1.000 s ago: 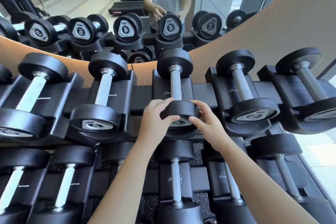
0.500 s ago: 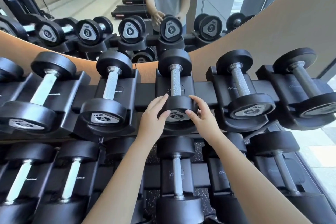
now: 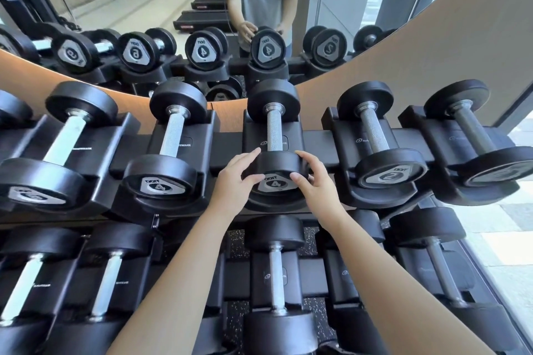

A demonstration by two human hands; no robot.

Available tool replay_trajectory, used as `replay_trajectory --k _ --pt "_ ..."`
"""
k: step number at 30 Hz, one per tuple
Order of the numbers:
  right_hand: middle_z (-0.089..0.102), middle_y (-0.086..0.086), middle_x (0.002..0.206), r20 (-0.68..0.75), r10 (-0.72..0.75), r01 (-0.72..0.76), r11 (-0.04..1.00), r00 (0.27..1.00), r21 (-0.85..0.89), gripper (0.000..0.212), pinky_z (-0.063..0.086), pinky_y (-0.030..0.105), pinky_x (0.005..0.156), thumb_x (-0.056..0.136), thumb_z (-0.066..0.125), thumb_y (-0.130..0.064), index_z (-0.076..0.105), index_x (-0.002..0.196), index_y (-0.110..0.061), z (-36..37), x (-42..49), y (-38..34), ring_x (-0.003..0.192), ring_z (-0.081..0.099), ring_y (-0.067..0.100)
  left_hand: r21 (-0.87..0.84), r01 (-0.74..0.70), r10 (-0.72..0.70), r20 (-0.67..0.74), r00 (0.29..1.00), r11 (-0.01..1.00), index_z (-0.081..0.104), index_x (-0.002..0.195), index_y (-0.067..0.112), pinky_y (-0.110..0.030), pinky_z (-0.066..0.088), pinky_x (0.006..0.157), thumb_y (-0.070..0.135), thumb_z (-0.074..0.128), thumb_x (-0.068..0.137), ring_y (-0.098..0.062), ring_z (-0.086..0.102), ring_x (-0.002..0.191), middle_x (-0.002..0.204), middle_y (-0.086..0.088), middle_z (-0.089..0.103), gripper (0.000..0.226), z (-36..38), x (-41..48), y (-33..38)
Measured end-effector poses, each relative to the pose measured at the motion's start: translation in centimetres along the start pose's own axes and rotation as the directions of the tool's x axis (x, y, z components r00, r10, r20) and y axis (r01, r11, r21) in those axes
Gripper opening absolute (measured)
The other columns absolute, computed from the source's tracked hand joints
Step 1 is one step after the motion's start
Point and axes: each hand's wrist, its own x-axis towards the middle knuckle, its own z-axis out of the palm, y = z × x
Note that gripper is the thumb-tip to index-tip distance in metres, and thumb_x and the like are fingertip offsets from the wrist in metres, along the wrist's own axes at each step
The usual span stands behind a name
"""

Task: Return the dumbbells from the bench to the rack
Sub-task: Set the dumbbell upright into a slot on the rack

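Note:
A black dumbbell marked 4 (image 3: 275,130) lies in the middle cradle of the rack's upper row (image 3: 317,150), its knurled steel handle pointing away from me. My left hand (image 3: 235,181) grips the left side of its near head, thumb under the front face. My right hand (image 3: 313,181) grips the right side of that same head, fingers curled over the rim. A second dumbbell marked 4 (image 3: 170,141) sits in the cradle to the left.
Heavier dumbbells (image 3: 57,150) fill the upper row to the left, lighter ones (image 3: 375,138) to the right. A lower row of dumbbells (image 3: 277,277) lies below my arms. A mirror (image 3: 173,8) behind the rack reflects a person and treadmills. A window is at right.
The view has drawn back and shifted slightly. Both hands stay on the near head of the dumbbell, which has settled deeper into its cradle.

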Motion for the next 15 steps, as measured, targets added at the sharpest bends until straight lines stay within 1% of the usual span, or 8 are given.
replay_trajectory --k 2,5,7,8,10,12,14,15 --pt "0.048 -0.005 0.130 0.008 0.017 -0.017 0.997 1.000 0.070 0.040 0.033 0.018 0.096 0.089 0.054 -0.015 0.046 0.125 -0.031 0.2 0.0 0.2 0.112 0.047 0.012 0.032 -0.016 0.016 0.001 1.000 0.999 0.050 0.128 0.020 -0.001 0.029 0.088 0.004 0.064 0.080 0.005 0.041 0.108 0.113 0.012 0.049 0.052 -0.3 0.3 0.1" --pt "0.049 -0.012 0.125 0.021 0.061 -0.064 0.975 0.998 0.214 0.038 0.039 0.035 0.094 0.090 0.053 -0.012 0.047 0.115 -0.040 0.5 -0.2 0.4 0.111 0.049 0.021 0.087 -0.044 0.043 0.017 0.999 0.995 0.052 0.126 0.020 -0.007 0.029 0.090 0.004 0.066 0.078 0.001 0.042 0.108 0.113 0.012 0.050 0.053 -0.6 1.0 0.6" --pt "0.048 -0.009 0.128 0.030 0.068 -0.074 0.962 0.997 0.261 0.038 0.037 0.043 0.103 0.091 0.051 -0.011 0.046 0.116 -0.039 0.5 -0.3 0.7 0.120 0.047 0.026 0.092 -0.049 0.048 0.019 0.999 0.994 0.054 0.125 0.021 -0.006 0.031 0.087 0.004 0.067 0.077 -0.002 0.044 0.107 0.112 0.012 0.051 0.053 -0.6 1.2 0.7" --pt "0.047 -0.006 0.130 0.038 0.066 -0.074 0.961 0.997 0.268 0.037 0.036 0.044 0.106 0.092 0.051 -0.011 0.045 0.117 -0.038 0.4 -0.2 0.9 0.123 0.046 0.026 0.088 -0.051 0.051 0.011 0.999 0.995 0.054 0.124 0.022 -0.002 0.031 0.084 0.004 0.068 0.077 0.000 0.044 0.106 0.112 0.013 0.051 0.052 -0.5 1.2 0.8" --pt "0.046 -0.010 0.127 0.060 0.065 -0.079 0.960 0.996 0.267 0.037 0.036 0.043 0.105 0.092 0.050 -0.012 0.044 0.119 -0.037 0.2 -0.2 1.0 0.122 0.046 0.026 0.074 -0.059 0.060 -0.019 0.998 0.996 0.055 0.124 0.022 0.001 0.032 0.082 0.005 0.068 0.077 0.005 0.043 0.103 0.111 0.014 0.051 0.051 -0.2 0.8 0.8" --pt "0.043 -0.014 0.124 0.069 0.061 -0.075 0.972 0.996 0.224 0.037 0.037 0.040 0.105 0.092 0.050 -0.014 0.042 0.120 -0.038 0.0 -0.2 0.9 0.122 0.046 0.023 0.071 -0.069 0.072 -0.037 0.997 0.995 0.054 0.125 0.021 -0.003 0.034 0.084 0.006 0.066 0.079 0.006 0.042 0.106 0.115 0.014 0.051 0.050 0.1 0.3 0.9" --pt "0.042 -0.010 0.129 0.063 0.049 -0.058 0.987 0.997 0.153 0.038 0.037 0.033 0.102 0.092 0.051 -0.017 0.042 0.122 -0.039 -0.2 -0.2 0.8 0.121 0.044 0.017 0.066 -0.067 0.068 -0.027 0.997 0.996 0.051 0.127 0.020 -0.011 0.033 0.092 0.006 0.064 0.081 0.000 0.042 0.114 0.123 0.010 0.050 0.050 0.1 0.0 1.0" --pt "0.041 -0.007 0.132 0.062 0.058 -0.065 0.990 0.996 0.127 0.039 0.035 0.028 0.099 0.092 0.052 -0.018 0.042 0.124 -0.039 -0.3 -0.3 0.6 0.120 0.043 0.014 0.057 -0.057 0.058 -0.009 0.998 0.997 0.049 0.128 0.020 -0.010 0.031 0.094 0.007 0.063 0.083 -0.002 0.040 0.118 0.128 0.008 0.049 0.050 0.0 -0.2 1.1"
